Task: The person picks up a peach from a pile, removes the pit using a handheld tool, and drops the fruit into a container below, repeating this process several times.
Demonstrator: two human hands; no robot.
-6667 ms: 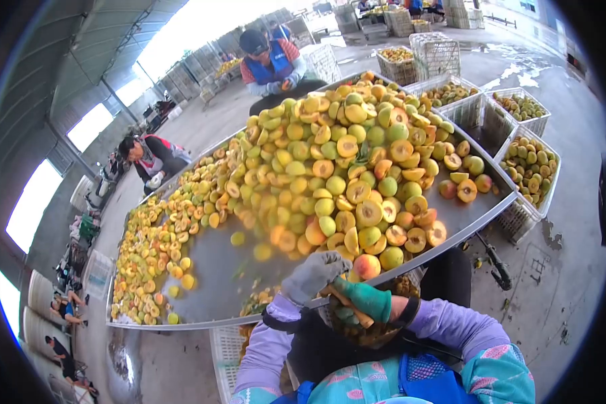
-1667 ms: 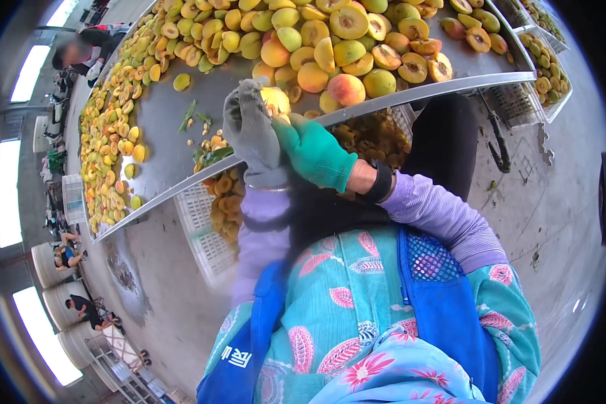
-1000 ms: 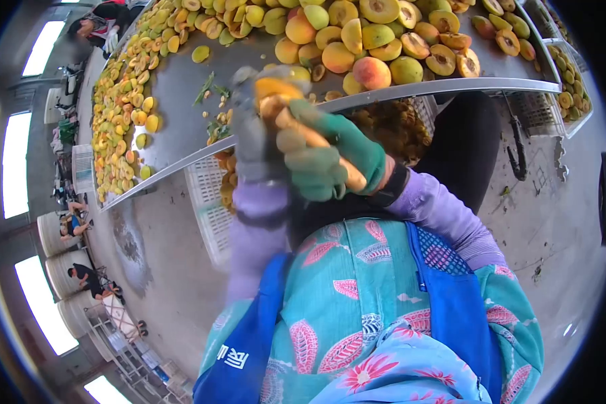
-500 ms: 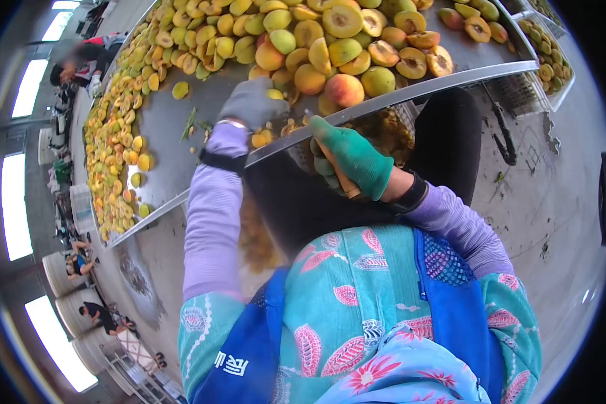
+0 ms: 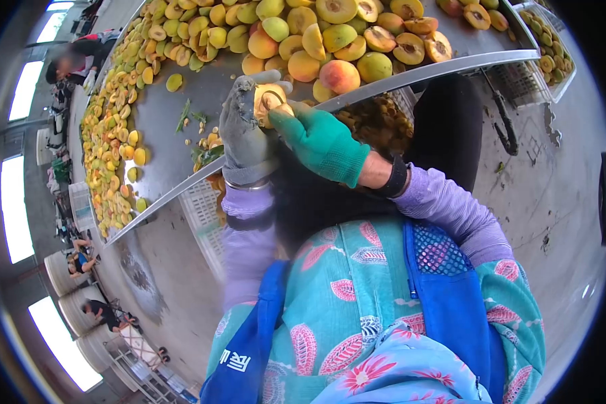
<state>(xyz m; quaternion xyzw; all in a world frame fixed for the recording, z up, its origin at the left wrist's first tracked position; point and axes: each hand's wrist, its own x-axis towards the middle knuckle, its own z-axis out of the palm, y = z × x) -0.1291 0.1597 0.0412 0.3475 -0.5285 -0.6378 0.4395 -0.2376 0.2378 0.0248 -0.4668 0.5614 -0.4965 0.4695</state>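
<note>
Over the near edge of the metal table [image 5: 209, 87], my left hand [image 5: 244, 135] in a grey glove holds a cut fruit half [image 5: 269, 101], its cut face up. My right hand [image 5: 326, 143], in a green glove, is closed with its fingertips at that fruit half. Whatever tool it grips is mostly hidden; a thin curved edge shows on the cut face. Just beyond my hands lies a heap of fruit halves and whole fruit [image 5: 303, 66]. Leaves [image 5: 184, 114] and small bits lie left of my left hand.
Fruit halves [image 5: 111, 158] cover the table's left side. Below the table edge are a white crate [image 5: 203, 215] and a container of dark fruit pieces [image 5: 377, 121]. Another crate of fruit [image 5: 549, 60] stands at the right. A person [image 5: 81, 64] is at the table's far left.
My left hand has moved back from the fruit heap and now holds a fruit half. My right hand has moved left and up to meet it, its wooden-looking handle no longer visible.
</note>
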